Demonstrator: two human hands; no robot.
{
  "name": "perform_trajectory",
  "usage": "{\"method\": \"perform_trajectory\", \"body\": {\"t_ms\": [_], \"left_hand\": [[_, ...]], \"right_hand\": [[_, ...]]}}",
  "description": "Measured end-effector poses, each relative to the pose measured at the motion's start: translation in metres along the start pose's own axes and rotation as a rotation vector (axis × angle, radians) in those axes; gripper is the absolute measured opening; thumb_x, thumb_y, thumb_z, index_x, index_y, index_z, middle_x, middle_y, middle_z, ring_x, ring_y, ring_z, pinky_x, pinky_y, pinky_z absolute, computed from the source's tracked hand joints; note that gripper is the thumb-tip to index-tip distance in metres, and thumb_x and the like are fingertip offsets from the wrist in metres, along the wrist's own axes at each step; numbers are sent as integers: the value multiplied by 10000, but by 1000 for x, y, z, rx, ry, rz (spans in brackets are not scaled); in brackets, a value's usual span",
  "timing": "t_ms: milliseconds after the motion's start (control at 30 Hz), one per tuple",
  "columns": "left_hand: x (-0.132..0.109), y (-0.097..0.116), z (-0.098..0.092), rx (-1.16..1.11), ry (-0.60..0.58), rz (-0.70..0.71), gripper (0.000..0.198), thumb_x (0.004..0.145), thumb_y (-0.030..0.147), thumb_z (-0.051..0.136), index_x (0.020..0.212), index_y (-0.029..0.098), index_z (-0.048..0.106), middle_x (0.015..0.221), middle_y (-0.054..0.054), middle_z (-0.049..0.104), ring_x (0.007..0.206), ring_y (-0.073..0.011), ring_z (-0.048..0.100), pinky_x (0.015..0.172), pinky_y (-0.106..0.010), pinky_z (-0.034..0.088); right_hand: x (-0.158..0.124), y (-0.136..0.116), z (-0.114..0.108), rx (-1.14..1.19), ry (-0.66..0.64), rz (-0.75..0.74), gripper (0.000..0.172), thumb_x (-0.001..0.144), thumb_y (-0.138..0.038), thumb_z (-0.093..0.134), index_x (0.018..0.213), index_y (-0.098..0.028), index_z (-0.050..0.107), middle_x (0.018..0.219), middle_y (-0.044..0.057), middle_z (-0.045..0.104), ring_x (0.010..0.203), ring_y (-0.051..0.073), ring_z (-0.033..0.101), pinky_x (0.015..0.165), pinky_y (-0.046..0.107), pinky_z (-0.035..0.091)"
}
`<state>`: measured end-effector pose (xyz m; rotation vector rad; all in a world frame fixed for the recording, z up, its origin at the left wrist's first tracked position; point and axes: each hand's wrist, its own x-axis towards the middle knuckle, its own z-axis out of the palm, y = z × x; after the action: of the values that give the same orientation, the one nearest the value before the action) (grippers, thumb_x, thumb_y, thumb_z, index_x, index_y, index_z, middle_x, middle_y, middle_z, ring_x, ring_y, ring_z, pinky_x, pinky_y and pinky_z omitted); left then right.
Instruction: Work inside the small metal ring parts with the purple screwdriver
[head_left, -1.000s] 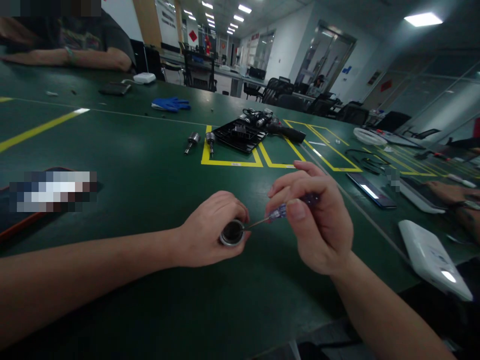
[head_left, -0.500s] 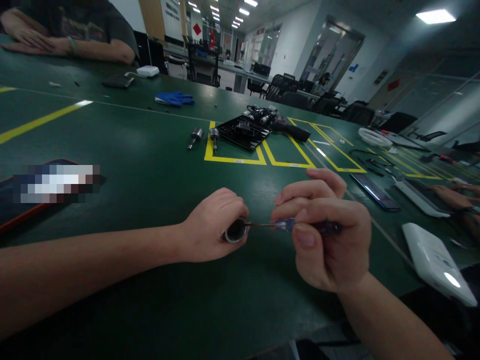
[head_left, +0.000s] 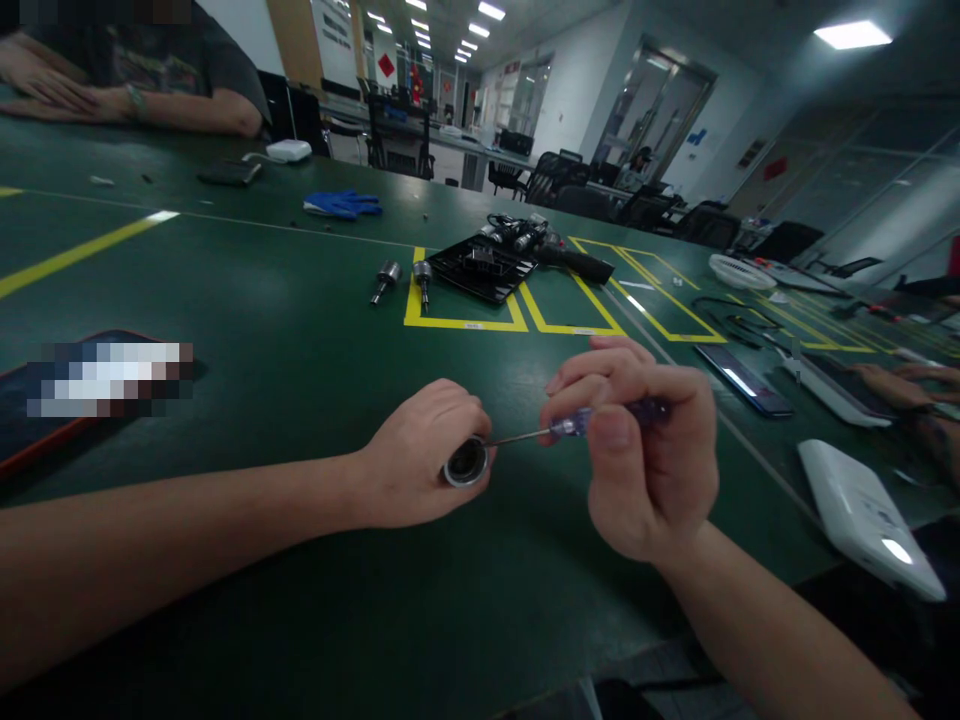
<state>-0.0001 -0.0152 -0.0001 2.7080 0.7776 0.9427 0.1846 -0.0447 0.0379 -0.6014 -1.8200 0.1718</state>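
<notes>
My left hand (head_left: 424,455) is wrapped round a hollow metal cylinder (head_left: 466,463), whose open round end faces me; the rest of it is hidden in the fist. In my right hand (head_left: 652,455) is a screwdriver with a clear purplish handle (head_left: 574,424), pinched between thumb and fingers. Its thin shaft (head_left: 519,437) points left, and the tip reaches the cylinder's rim. Whether the tip lies inside the opening or against the edge, I cannot tell. Both hands are low over the green table (head_left: 337,600).
Beyond my hands lie two metal fittings (head_left: 386,282) and a black tray (head_left: 476,270) with metal parts. A blue glove (head_left: 343,205) is farther back. Phones flank me (head_left: 742,380), with a white device (head_left: 866,515) at right. Another person's arms (head_left: 180,108) rest at far left.
The screwdriver has tilted, its handle now higher than its tip. My right hand has turned and shifted slightly left. My left hand keeps its hold on the cylinder; the whole view has shifted a little.
</notes>
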Motion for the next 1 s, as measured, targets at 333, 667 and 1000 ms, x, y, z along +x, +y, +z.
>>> {"method": "perform_trajectory", "body": {"t_ms": [333,667,1000], "left_hand": [[-1,1,0,-26,-6,29,81,803,219,487,739,171,478,707,-19,566,665,-139,501,695,-306,410],[2,1,-1,-13,23,30,85,794,206,502,722,163,486,691,-14,559,653,-134,499,655,-283,410],[1,0,-1,1,32,44,80,790,204,520,740,158,479,699,-13,561,668,-133,504,667,-281,419]], "right_hand": [[-1,2,7,217,28,270,61,898,-233,394,886,-246,452,698,-18,589,685,131,579,759,359,482],[-2,8,12,346,84,312,46,904,-243,396,901,-232,441,709,-15,570,659,117,568,524,252,476],[-2,4,6,182,50,149,50,892,-179,401,907,-202,443,695,-1,588,698,139,584,694,361,490]]}}
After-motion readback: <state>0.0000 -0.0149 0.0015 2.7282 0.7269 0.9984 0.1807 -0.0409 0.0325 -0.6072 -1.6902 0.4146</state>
